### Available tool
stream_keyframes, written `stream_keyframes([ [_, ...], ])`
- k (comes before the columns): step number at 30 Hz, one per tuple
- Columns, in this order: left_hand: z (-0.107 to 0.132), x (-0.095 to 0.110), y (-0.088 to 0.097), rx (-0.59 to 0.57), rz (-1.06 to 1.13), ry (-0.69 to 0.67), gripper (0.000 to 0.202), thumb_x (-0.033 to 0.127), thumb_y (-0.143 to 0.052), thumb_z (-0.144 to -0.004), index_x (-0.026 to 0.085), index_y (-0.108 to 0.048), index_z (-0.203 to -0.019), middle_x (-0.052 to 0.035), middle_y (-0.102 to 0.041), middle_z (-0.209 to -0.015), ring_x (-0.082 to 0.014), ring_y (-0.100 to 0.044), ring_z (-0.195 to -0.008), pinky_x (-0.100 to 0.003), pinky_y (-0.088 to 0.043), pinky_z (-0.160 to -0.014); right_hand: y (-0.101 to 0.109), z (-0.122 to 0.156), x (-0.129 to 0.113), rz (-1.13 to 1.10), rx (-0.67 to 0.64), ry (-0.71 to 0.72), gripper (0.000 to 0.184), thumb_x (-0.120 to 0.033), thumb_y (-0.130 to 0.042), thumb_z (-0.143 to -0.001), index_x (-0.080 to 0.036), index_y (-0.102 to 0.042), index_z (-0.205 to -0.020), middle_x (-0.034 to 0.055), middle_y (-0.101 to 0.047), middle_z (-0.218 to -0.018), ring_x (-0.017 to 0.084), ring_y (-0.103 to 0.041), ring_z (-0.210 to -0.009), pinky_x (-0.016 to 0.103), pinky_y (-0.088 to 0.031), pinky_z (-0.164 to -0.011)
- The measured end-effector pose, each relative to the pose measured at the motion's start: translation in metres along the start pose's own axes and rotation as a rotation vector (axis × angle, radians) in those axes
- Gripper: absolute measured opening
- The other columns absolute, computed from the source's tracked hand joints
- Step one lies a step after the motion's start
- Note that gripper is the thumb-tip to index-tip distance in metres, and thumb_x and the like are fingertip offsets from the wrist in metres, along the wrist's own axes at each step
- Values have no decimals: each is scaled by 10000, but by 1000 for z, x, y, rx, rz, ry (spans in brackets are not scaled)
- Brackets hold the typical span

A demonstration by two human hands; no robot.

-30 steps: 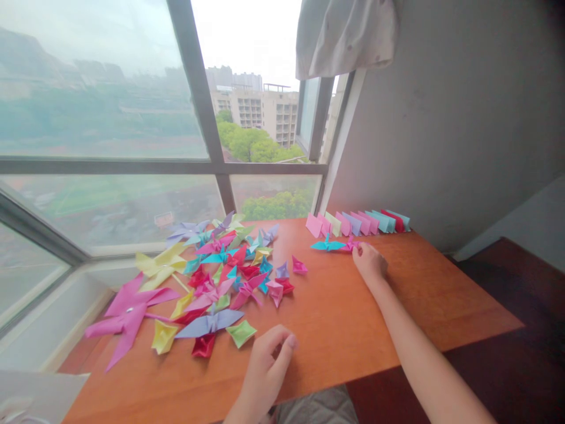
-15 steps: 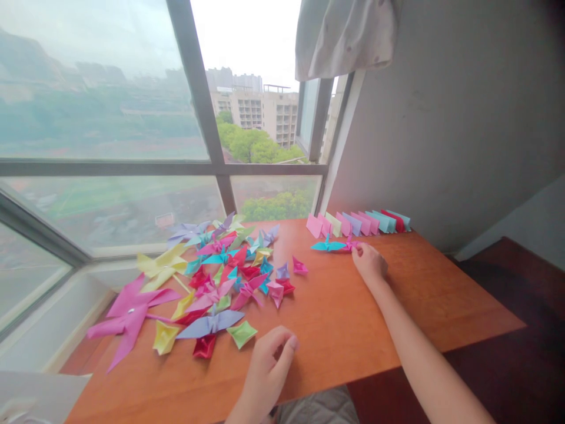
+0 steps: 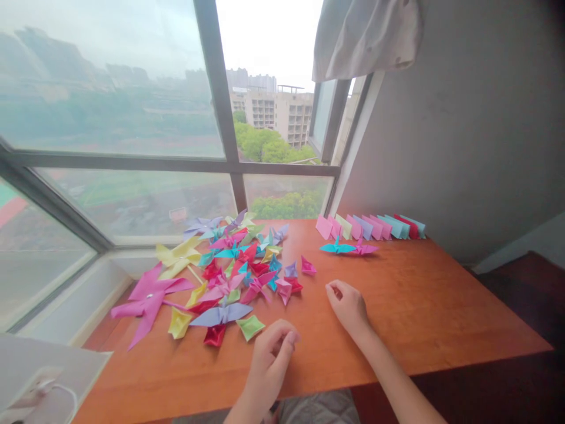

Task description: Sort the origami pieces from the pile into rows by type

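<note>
My right hand hovers over or rests on the middle of the table, its fingers curled together and nothing visible in them. Behind it, a blue paper crane and a magenta paper crane lie side by side, their wings meeting. Close to the front edge is my left hand, loosely closed, also with nothing showing in it. The nearest piece to that hand is a green folded paper piece. Left of it, a lavender paper crane lies at the front of a colourful origami pile.
A row of folded paper pieces stands along the back of the wooden table. A magenta pinwheel and a yellow pinwheel lie at the pile's left. Windows border the table behind; a grey wall rises at right.
My right hand has let go of the magenta crane and drawn back toward me. The crane stays beside the blue one. My left hand keeps its pose; the view has shifted slightly left.
</note>
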State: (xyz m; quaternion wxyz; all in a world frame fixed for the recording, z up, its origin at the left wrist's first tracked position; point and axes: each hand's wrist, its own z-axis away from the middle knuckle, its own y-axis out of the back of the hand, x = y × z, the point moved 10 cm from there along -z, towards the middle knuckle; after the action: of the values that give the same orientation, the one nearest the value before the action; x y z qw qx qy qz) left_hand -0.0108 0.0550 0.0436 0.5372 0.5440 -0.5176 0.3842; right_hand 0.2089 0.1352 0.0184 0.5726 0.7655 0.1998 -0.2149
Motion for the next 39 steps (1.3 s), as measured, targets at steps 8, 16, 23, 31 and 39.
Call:
stream_keyframes([
  [8,4,27,69,175,-375,-103,178,317,-556,-892,203,-675,-957,-41,-692,-812,-184,-624,-689,-256,-481,-640,-2,8,-7,-78,-15,38,340,-420,-442,-927,-211,-645,-752,31,-671,-714,169,-593,-638,263,-405,-627],
  [16,10,41,137,391,-1078,-102,249,439,-534,-886,215,-632,-934,-31,-694,-775,-212,-642,-685,-264,-406,-579,-4,7,-4,-137,-25,20,328,-415,-452,-918,-204,-652,-766,46,-681,-738,178,-602,-650,269,-421,-645],
  [23,6,39,134,406,-1249,-73,188,323,-491,-909,211,-638,-876,-19,-705,-786,-195,-652,-719,-256,-386,-587,-4,7,-2,-159,-11,29,323,-403,-461,-913,-199,-659,-758,46,-688,-736,175,-606,-651,265,-426,-642],
  [31,27,72,141,627,-1098,-231,179,287,-554,-880,204,-623,-737,9,-628,-666,-154,-606,-647,-238,-389,-609,7,6,-3,-246,57,29,306,-388,-481,-910,-196,-657,-749,29,-674,-705,163,-596,-632,251,-430,-619],
  [39,37,89,103,564,-817,-492,137,168,-613,-856,196,-604,-723,8,-613,-668,-128,-579,-622,-226,-438,-661,15,49,-48,-395,73,91,280,-353,-492,-931,-194,-624,-743,14,-607,-681,137,-533,-607,241,-413,-596],
])
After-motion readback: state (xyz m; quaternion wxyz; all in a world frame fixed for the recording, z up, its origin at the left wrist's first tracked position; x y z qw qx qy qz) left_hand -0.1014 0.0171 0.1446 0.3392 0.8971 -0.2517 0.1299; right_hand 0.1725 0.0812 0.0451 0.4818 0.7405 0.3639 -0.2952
